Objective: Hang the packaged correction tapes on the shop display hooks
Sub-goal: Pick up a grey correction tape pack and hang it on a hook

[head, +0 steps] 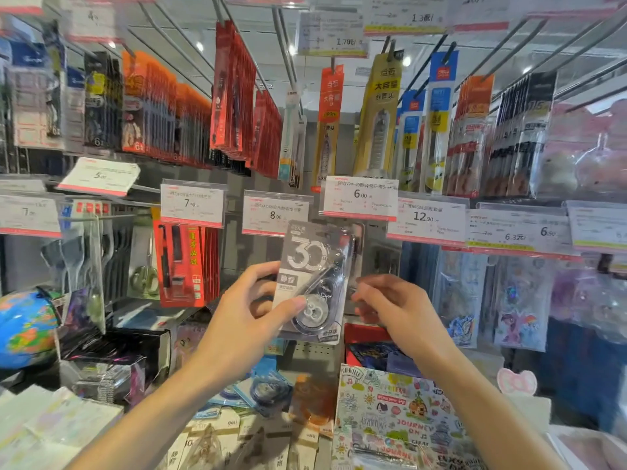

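Presently, the left hand (252, 308) holds a packaged correction tape (314, 283) upright in front of the display, just under the 8.00 price tag (276, 213) and the 6.00 price tag (359, 198); its grip is clamped on the pack, thumb on the front, fingers behind. The right hand (390, 301) is at the pack's right edge with fingers curled; whether its grip is on the pack cannot be told. More packaged tapes (261, 391) lie on the surface below. A globe (25, 329) stands at far left.
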Demonstrator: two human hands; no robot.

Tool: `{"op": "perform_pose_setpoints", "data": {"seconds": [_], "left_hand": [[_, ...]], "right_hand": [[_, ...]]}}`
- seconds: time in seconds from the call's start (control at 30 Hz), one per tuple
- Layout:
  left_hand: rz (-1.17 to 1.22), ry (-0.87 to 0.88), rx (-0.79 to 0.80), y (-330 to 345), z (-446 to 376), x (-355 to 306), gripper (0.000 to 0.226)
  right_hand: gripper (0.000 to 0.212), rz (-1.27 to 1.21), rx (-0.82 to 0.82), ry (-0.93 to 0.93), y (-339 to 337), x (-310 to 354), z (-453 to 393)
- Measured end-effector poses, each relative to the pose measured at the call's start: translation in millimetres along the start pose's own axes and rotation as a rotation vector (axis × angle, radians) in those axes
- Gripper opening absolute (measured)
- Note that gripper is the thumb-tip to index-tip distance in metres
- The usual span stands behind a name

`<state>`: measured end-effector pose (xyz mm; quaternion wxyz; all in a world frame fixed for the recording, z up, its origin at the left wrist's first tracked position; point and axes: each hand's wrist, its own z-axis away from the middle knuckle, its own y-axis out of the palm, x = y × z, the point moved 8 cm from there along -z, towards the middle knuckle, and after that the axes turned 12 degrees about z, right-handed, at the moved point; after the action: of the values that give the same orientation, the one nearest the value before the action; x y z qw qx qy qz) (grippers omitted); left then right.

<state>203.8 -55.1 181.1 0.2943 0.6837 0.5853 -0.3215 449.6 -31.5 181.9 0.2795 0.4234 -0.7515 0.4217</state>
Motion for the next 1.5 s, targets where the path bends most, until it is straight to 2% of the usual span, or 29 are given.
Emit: {"op": "perform_pose_setpoints", "data": {"seconds": [0.13, 0.2, 0.37, 0.57, 0.73, 0.87, 0.97, 1.07, 1.33, 1.5], "left_hand": [[0.036, -0.023, 0.046, 22, 1, 8, 0.043], [0.018, -0.022, 0.053, 28, 3, 8, 0.043], [-0.161, 0.035, 0.081, 32, 3, -5, 0.036], [-0.443, 0.376, -0.065, 15, -26, -77, 0.025], [-0.700, 0.635, -0.004, 37, -50, -120, 0.035], [-0.720, 0.718, 0.027, 42, -56, -129, 0.021], [-0.648, 0.717, 0.006, 39, -57, -134, 0.012], [-0.593, 0.674, -0.011, 36, -59, -134, 0.011], [-0.540, 0.620, -0.011, 33, -57, -130, 0.013], [-0.514, 0.616, 0.006, 32, -56, -129, 0.014]], "right_hand": [[0.026, -0.028, 0.097, -0.055, 10, 10, 25], [0.028, -0.118, 0.120, -0.040, 13, 12, 31], [0.034, -0.239, 0.096, -0.048, 4, 15, 37], [0.048, -0.226, 0.021, -0.104, -21, 14, 40], [0.046, -0.206, 0.007, -0.131, -26, 19, 41], [0.045, -0.181, -0.016, -0.135, -29, 21, 43], [0.034, -0.138, -0.037, -0.145, -30, 25, 43], [0.033, -0.083, -0.042, -0.159, -25, 30, 40], [0.056, -0.101, -0.076, -0.181, -17, 38, 29], [0.043, -0.113, -0.087, -0.201, -15, 41, 25]]}}
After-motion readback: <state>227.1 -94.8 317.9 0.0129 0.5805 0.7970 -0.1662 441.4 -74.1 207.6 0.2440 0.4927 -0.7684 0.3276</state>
